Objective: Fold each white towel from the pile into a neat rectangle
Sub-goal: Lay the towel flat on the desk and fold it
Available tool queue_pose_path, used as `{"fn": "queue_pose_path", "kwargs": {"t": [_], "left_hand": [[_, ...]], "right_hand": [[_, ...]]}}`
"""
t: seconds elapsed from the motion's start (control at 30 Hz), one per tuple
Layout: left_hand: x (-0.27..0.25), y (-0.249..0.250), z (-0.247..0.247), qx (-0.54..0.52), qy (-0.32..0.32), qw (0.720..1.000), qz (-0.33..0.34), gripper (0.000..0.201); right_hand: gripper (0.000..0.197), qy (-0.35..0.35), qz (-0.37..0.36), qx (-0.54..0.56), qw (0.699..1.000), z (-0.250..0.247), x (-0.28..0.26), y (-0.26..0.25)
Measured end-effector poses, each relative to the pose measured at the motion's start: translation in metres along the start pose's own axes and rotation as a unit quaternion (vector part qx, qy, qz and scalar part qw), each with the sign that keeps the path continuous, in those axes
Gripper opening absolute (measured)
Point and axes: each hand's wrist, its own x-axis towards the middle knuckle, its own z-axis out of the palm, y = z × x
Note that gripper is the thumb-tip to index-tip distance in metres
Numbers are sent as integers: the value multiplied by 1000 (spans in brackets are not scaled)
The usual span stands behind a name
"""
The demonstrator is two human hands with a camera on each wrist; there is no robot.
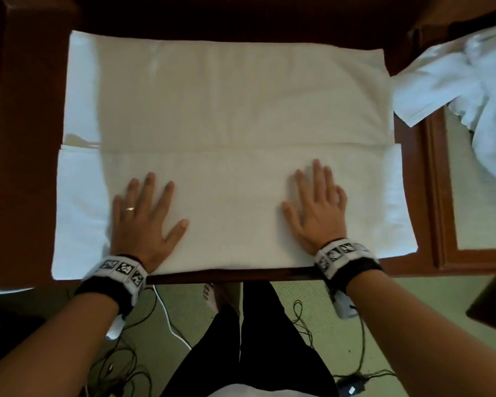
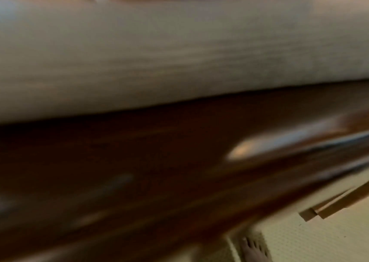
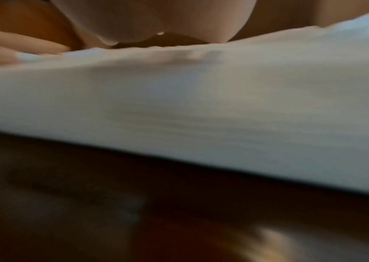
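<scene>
A large white towel (image 1: 229, 110) lies spread flat over the dark wooden table (image 1: 26, 167), its near part folded over as a band with an edge line across the middle. My left hand (image 1: 146, 213) lies flat on that band at the left, fingers straight and spread. My right hand (image 1: 318, 204) presses flat on the band at the right, fingers straight. Both wrist views are blurred and show the towel's near edge (image 2: 156, 62) (image 3: 201, 115) above the table's front edge. The heel of my right hand (image 3: 156, 17) shows at the top of the right wrist view.
A crumpled pile of white towels (image 1: 470, 90) sits at the right on a wooden-framed surface (image 1: 435, 196). Cables (image 1: 304, 319) and a black adapter (image 1: 352, 386) lie on the green floor by my bare foot (image 1: 215, 296).
</scene>
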Motion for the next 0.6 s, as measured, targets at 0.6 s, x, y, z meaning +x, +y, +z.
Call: {"fn": "queue_pose_path", "kwargs": {"t": [0.6], "left_hand": [[16,22,6,0,15,1000,13,94]], "right_hand": [[71,16,144,-31,989,-23,11,101]]}}
